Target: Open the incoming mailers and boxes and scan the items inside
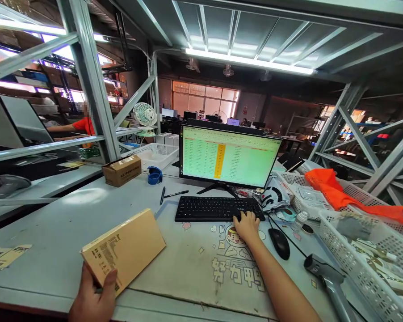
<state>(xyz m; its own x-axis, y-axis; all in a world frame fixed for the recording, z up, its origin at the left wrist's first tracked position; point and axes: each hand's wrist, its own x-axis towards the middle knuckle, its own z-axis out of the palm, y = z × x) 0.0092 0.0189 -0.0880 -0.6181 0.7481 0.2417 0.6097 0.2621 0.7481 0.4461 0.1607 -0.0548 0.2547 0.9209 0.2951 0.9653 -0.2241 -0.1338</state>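
My left hand (92, 297) grips a flat tan cardboard box (124, 250) by its near corner, holding it tilted over the front left of the desk. My right hand (246, 226) rests on the right end of a black keyboard (218, 208), fingers curled down onto the keys. Behind the keyboard stands a monitor (228, 156) showing a green spreadsheet with an orange column. A black mouse (279, 243) lies just right of my right wrist, and a grey handheld scanner (325, 273) lies beyond it.
White baskets (365, 268) of small packets and an orange cloth (335, 192) fill the right side. A small brown carton (121, 170), blue tape dispenser (154, 175) and two pens (170, 194) sit behind the desk mat (201, 273). Steel rack posts (90, 85) frame the desk; another person (82, 127) sits far left.
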